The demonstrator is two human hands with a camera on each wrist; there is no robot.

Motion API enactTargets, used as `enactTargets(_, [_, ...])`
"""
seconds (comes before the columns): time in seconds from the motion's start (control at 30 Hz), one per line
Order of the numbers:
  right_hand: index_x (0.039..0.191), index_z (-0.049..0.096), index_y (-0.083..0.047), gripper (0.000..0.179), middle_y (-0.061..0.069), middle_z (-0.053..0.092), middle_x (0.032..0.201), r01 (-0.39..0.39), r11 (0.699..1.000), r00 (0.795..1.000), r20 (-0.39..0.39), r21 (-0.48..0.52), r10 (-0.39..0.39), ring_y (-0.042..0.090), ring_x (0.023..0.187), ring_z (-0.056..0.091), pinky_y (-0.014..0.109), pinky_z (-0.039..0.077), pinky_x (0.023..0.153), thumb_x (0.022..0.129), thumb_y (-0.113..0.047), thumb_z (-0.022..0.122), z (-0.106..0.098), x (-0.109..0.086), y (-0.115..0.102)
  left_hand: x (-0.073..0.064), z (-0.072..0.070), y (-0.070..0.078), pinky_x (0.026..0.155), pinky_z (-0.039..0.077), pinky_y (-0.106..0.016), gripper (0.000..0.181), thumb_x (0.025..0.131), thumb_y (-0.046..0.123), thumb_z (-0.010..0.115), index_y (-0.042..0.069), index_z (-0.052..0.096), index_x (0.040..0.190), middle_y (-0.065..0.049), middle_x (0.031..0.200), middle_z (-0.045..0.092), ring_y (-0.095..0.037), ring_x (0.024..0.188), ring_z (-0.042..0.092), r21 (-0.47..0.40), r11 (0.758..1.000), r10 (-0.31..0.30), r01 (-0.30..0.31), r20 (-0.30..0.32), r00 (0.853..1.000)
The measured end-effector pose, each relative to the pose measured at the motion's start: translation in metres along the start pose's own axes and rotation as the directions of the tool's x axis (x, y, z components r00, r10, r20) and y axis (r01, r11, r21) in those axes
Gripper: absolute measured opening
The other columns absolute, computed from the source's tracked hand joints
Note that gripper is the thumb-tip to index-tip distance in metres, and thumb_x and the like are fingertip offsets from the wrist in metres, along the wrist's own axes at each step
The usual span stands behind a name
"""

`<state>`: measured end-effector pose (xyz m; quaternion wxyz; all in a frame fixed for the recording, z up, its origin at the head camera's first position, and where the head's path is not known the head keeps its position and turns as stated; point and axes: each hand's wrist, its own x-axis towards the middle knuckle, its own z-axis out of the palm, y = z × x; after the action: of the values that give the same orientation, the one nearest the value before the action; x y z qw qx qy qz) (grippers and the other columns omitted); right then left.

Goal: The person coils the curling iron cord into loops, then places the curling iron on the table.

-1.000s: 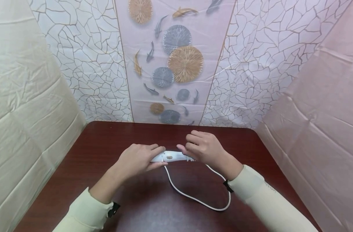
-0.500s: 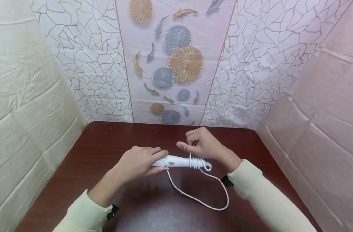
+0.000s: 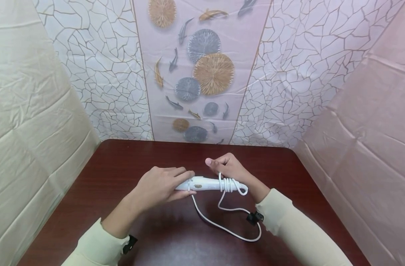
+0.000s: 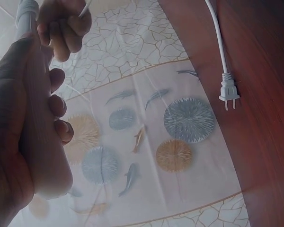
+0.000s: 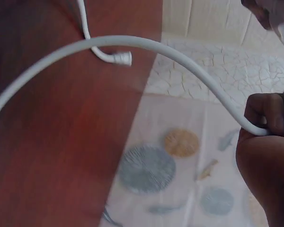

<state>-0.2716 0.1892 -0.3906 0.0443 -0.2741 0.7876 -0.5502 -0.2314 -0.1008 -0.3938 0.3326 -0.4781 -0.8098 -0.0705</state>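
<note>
White wand (image 3: 205, 184): over the mid. of the table (image 3: 149, 155), lying roughly L to R. Can't tell from head cam if it touches the tabletop tbh. L end mostly hidden by fingers.
L hand (image 3: 159, 184): clamped on wand's L end, fingers curled round; cut off at the edge in L wrist cam.
R hand (image 3: 230, 168): fist just above wand's R end, clamped on the cord (image 5: 120, 41); fingertips partly hidden, runs off-frame in R wrist cam.
Cord: several turns round wand's R end, small loop at the tip, rest sags on the near side, partly blocked by the R cuff's black gadget (image 3: 255, 218).
Plug (image 4: 229, 90): two prongs, clear in L wrist cam, blurry in R wrist cam, can't make it out in head cam.
Tan mark (image 3: 198, 186): on wand's side, way too small to read.
Sleeves (image 3: 102, 245): pale, cut off by bottom edge.
Backdrop (image 3: 105, 92): crackle pattern w/ fish panel, cropped up top.
</note>
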Motion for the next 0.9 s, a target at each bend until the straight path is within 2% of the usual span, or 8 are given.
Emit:
enactTargets(0.07, [0.051, 0.045, -0.009, 0.066, -0.012, 0.042, 0.054, -0.040, 0.993, 0.999, -0.028, 0.109, 0.043, 0.003, 0.053, 0.034, 0.020, 0.027, 0.052, 0.114, -0.025, 0.058, 0.006, -0.002, -0.001, 0.001, 0.000, 0.000, 0.056, 0.055, -0.032, 0.051, 0.097, 0.058, 0.078, 0.021, 0.070, 0.131, 0.008, 0.097, 0.073, -0.010, 0.074, 0.071, 0.005, 1.000, -0.012, 0.012, -0.009, 1.000])
enactTargets(0.13, [0.050, 0.046, -0.016, 0.066, -0.012, 0.044, 0.056, -0.094, 0.964, 0.994, -0.037, 0.249, 0.106, 0.003, 0.055, 0.036, 0.020, 0.029, 0.053, 0.115, -0.025, 0.056, 0.012, -0.003, -0.002, 0.002, 0.000, -0.001, 0.056, 0.056, -0.032, 0.051, 0.097, 0.058, 0.078, 0.020, 0.071, 0.131, 0.008, 0.098, 0.074, -0.010, 0.074, 0.071, 0.012, 1.000, -0.027, 0.027, -0.016, 1.000])
enactTargets(0.23, [0.052, 0.051, -0.023, 0.064, -0.012, 0.048, 0.059, -0.171, 0.875, 0.980, -0.015, 0.453, 0.199, 0.003, 0.055, 0.041, 0.020, 0.033, 0.053, 0.116, -0.029, 0.053, 0.021, -0.005, -0.006, 0.002, 0.001, -0.002, 0.056, 0.056, -0.033, 0.051, 0.097, 0.058, 0.078, 0.020, 0.072, 0.131, 0.007, 0.099, 0.075, -0.011, 0.074, 0.072, 0.019, 0.998, -0.052, 0.053, -0.021, 0.998])
enactTargets(0.33, [0.058, 0.052, -0.024, 0.059, -0.011, 0.050, 0.063, -0.203, 0.777, 0.971, 0.022, 0.596, 0.237, 0.003, 0.055, 0.043, 0.021, 0.033, 0.053, 0.116, -0.033, 0.051, 0.027, -0.007, -0.007, 0.002, 0.003, -0.002, 0.055, 0.055, -0.032, 0.050, 0.097, 0.057, 0.079, 0.020, 0.073, 0.130, 0.007, 0.099, 0.075, -0.012, 0.072, 0.071, 0.014, 0.997, -0.076, 0.076, -0.028, 0.997])
enactTargets(0.47, [0.063, 0.053, -0.025, 0.055, -0.013, 0.048, 0.062, -0.216, 0.712, 0.965, 0.035, 0.668, 0.260, 0.001, 0.051, 0.039, 0.018, 0.030, 0.052, 0.116, -0.038, 0.050, 0.034, -0.008, -0.002, 0.001, 0.004, -0.002, 0.054, 0.053, -0.033, 0.048, 0.098, 0.055, 0.079, 0.019, 0.072, 0.129, 0.007, 0.096, 0.073, -0.013, 0.068, 0.069, 0.010, 0.994, -0.107, 0.107, -0.038, 0.994])
enactTargets(0.63, [0.059, 0.046, -0.024, 0.064, -0.013, 0.041, 0.053, -0.242, 0.692, 0.950, 0.023, 0.680, 0.310, 0.000, 0.046, 0.033, 0.017, 0.029, 0.050, 0.118, -0.048, 0.043, 0.043, -0.011, 0.009, -0.001, 0.003, -0.004, 0.050, 0.051, -0.035, 0.047, 0.096, 0.054, 0.080, 0.021, 0.070, 0.127, 0.006, 0.093, 0.072, -0.016, 0.064, 0.067, 0.040, 0.983, -0.178, 0.180, -0.045, 0.983])
enactTargets(0.73, [0.061, 0.041, -0.021, 0.064, -0.011, 0.038, 0.054, -0.241, 0.686, 0.940, -0.012, 0.687, 0.342, 0.001, 0.045, 0.031, 0.017, 0.026, 0.047, 0.120, -0.043, 0.040, 0.050, -0.014, 0.012, -0.003, 0.004, -0.005, 0.048, 0.051, -0.038, 0.047, 0.096, 0.055, 0.080, 0.021, 0.070, 0.128, 0.005, 0.092, 0.071, -0.018, 0.063, 0.067, 0.055, 0.975, -0.212, 0.214, -0.044, 0.976])
enactTargets(0.9, [0.066, 0.045, -0.014, 0.050, -0.007, 0.039, 0.059, -0.280, 0.758, 0.909, -0.092, 0.589, 0.406, 0.003, 0.047, 0.029, 0.018, 0.026, 0.047, 0.116, -0.015, 0.040, 0.059, -0.018, 0.010, -0.003, 0.006, -0.004, 0.047, 0.048, -0.039, 0.048, 0.097, 0.056, 0.078, 0.021, 0.070, 0.128, 0.005, 0.092, 0.071, -0.020, 0.062, 0.066, 0.057, 0.967, -0.247, 0.249, -0.036, 0.968])
